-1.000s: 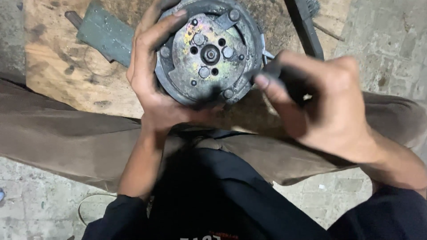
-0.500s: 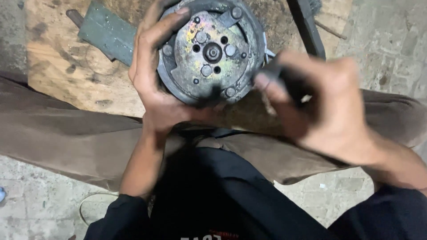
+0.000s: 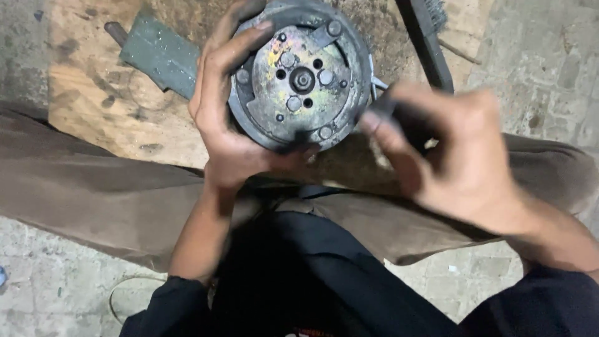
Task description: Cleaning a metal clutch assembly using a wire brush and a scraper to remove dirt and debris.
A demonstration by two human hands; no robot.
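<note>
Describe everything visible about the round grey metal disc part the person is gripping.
The round grey metal disc part faces the camera, its worn flat face stained with oil and rainbow tints. A central hub is ringed by rivets and small holes, inside a thick dark outer rim. The left hand wraps its left and lower edge. The right hand, blurred, holds a dark tool at its right edge. A wooden board lies beneath.

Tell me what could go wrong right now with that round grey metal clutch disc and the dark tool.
The left hand alone steadies the round grey metal clutch disc on the stained wooden board; it could tip or roll. The right hand works a dark tool at the rim near the left thumb; a slip might strike it.
</note>
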